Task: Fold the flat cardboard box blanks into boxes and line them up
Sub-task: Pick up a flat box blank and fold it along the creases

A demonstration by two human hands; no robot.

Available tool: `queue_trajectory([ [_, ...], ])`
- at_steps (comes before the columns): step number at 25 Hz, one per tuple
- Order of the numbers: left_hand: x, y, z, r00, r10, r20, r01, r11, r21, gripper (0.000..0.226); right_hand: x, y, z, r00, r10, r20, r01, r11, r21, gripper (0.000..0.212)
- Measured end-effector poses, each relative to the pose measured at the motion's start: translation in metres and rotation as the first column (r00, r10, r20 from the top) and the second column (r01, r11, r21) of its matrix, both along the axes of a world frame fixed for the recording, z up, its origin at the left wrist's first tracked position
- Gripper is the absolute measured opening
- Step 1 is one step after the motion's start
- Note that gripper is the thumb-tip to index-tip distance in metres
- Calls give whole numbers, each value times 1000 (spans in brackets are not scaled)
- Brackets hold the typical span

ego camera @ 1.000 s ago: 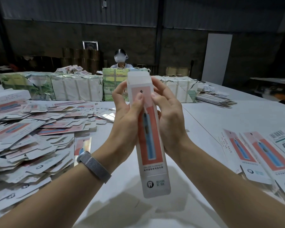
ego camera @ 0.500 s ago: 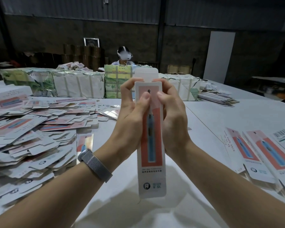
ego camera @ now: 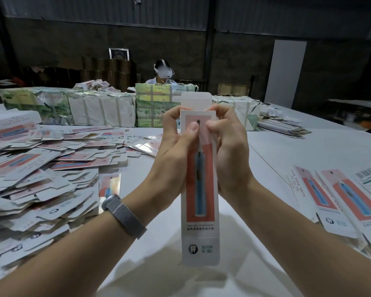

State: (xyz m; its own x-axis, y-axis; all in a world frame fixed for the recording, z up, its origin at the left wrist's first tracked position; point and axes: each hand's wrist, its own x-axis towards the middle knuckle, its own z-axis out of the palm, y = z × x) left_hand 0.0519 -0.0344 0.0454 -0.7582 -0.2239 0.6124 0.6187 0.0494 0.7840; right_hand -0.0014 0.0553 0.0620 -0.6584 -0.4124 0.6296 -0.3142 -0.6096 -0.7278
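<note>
Many blanks lie unfolded in a loose heap on the table to my left, white and pink cards overlapping every way, so most of the work looks to be ahead of me. Behind the heap stand wrapped bundles, which I take to be stock not yet opened, though I cannot tell what is inside.

One box is in hand, held upright in the air over the table, between heap and row. My left hand grips its left edge near the top, fingers curled behind, thumb pressed on the printed front. My right hand does the same on the right edge, its thumb just beside the left one, both pinching the card below the top. The white top flap stands up above my fingers, not tucked in, so I judge this box is at the closing of its upper end. Whether the lower end is shut I cannot tell.

It is a long, narrow box, white with a red-pink panel showing a blue toothbrush, and a small tooth logo near the bottom. It looks light and thin-walled, easy to dent if I squeeze.

At the right lies a short row of the same boxes, side by side and close together; this is the lined-up part, and it is small next to the heap.
</note>
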Motion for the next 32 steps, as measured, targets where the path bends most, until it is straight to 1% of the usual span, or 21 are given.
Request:
queue_trajectory([
  [3,0,0,2,999,-33,29,32,999,16,21,-5,2,5,999,-12,42,14,999,-34,27],
  [6,0,2,0,999,-14,41,13,1000,27,24,-6,3,7,998,-59,19,60,998,-25,41],
  [9,-1,4,-2,999,13,47,-16,998,60,34,-5,5,8,998,-57,-17,58,998,29,33],
  [12,0,1,-2,998,-35,47,34,999,24,36,-4,5,7,996,-89,-18,89,995,40,26],
  [15,0,1,-2,998,-46,50,45,999,24,37,-4,4,7,993,-113,25,111,992,63,32],
  [18,-1,1,-2,998,-41,48,42,999,-5,37,-6,5,10,995,-65,77,59,995,76,23],
  [21,1,0,-1,999,-28,39,30,998,-55,37,-9,4,10,999,-11,44,6,993,114,16],
  [22,1,-1,-1,999,-28,30,30,998,-63,37,-10,3,9,999,-10,31,6,992,126,15],
  [25,1,-2,1,999,-33,9,34,998,-48,37,-12,2,8,1000,-20,22,17,989,150,22],
  [27,1,-2,1,1000,-26,17,26,999,-42,40,-13,2,9,999,-30,17,27,986,165,20],
  [29,0,-3,-1,999,-30,14,31,999,-41,41,-14,2,10,998,-55,-2,55,986,158,17],
  [32,-1,-3,-3,999,-38,-11,37,998,-54,41,-15,4,10,994,-107,-27,110,984,139,21],
])
